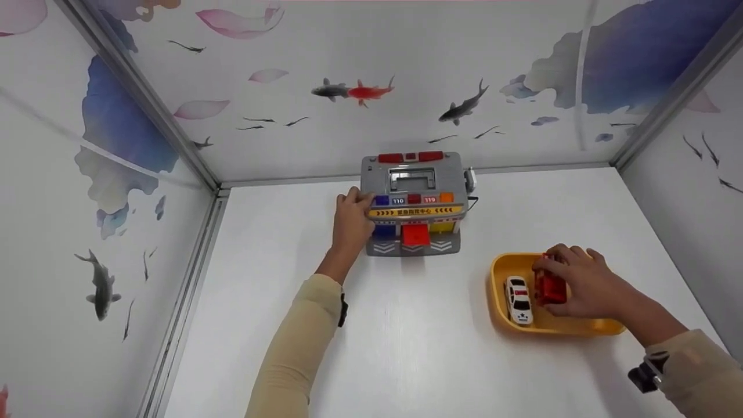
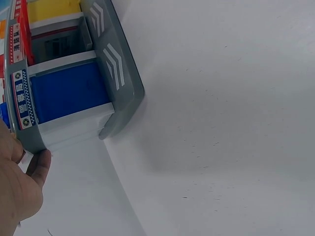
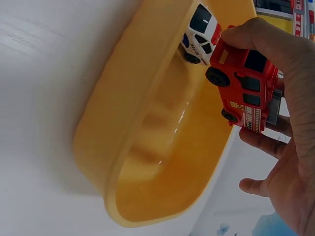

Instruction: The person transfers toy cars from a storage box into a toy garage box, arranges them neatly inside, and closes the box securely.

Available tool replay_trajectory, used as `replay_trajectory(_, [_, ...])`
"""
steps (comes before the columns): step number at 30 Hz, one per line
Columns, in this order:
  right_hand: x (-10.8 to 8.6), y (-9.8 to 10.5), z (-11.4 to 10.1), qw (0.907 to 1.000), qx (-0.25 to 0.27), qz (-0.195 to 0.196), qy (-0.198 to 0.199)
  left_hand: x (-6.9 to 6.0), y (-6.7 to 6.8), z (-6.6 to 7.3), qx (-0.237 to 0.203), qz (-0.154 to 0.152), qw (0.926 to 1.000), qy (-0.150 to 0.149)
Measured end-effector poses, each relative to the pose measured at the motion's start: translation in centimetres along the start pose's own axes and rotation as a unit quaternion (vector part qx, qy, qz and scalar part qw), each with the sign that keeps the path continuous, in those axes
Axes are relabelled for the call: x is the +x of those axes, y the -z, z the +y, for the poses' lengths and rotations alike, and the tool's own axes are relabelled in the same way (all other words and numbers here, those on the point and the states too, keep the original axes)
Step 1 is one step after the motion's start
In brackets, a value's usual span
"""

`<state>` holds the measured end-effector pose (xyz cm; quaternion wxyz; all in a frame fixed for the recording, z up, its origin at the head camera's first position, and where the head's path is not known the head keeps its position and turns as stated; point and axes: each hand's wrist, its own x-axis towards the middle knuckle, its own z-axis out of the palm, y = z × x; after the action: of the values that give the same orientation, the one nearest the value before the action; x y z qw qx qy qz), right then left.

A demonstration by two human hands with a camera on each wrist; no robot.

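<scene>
My right hand [image 1: 586,284] pinches a red toy fire truck [image 3: 246,83] between thumb and fingers, over the yellow tray. In the right wrist view the truck is raised beside the white toy police car [image 3: 201,34], which lies in the tray's left part [image 1: 518,301]. At the back of the table stands a grey toy emergency station [image 1: 412,174] with blue and yellow doors. Its middle red door [image 1: 416,234] is raised and the bay behind it shows open in the left wrist view. My left hand [image 1: 353,220] grips the station's left roof edge.
The yellow tray [image 1: 496,307] sits at the right of the white table [image 1: 383,354]. White panels with painted fish [image 1: 464,110] enclose the table at the back and both sides. The station's grey ramp [image 2: 130,93] juts toward the front.
</scene>
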<state>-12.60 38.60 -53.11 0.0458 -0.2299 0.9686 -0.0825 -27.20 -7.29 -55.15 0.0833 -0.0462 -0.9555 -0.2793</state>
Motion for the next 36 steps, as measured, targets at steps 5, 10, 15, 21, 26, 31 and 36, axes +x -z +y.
replay_trajectory(5, [0.7, 0.6, -0.6, 0.9998, 0.006, 0.014, 0.013, 0.0, 0.0, -0.1, 0.006, 0.008, 1.0, -0.001])
replay_trajectory(10, [1.5, 1.0, -0.9, 0.9995, 0.013, 0.019, 0.02, 0.2, -0.1, -0.2, 0.002, 0.018, 0.9998, -0.003])
replay_trajectory(15, [2.2, 1.6, -1.3, 0.9995, 0.022, 0.016, 0.015, 0.1, -0.2, -0.2, -0.008, 0.015, 0.9999, 0.0])
replay_trajectory(21, [3.2, 2.2, -1.8, 0.9996, 0.023, 0.004, 0.014, 0.1, -0.4, -0.2, -0.008, 0.013, 0.9999, -0.002])
replay_trajectory(26, [3.9, 2.3, -2.4, 0.9992, 0.034, 0.008, 0.02, 0.1, -0.4, -0.2, -0.011, 0.016, 0.9998, -0.001])
replay_trajectory(31, [4.5, 2.2, -2.8, 0.9987, 0.047, -0.001, 0.021, 0.1, -0.4, -0.1, -0.013, 0.013, 0.9998, 0.005])
replay_trajectory(36, [5.2, 1.8, -3.2, 0.9985, 0.048, 0.003, 0.026, 0.0, -0.3, 0.1, -0.009, 0.013, 0.9998, 0.008])
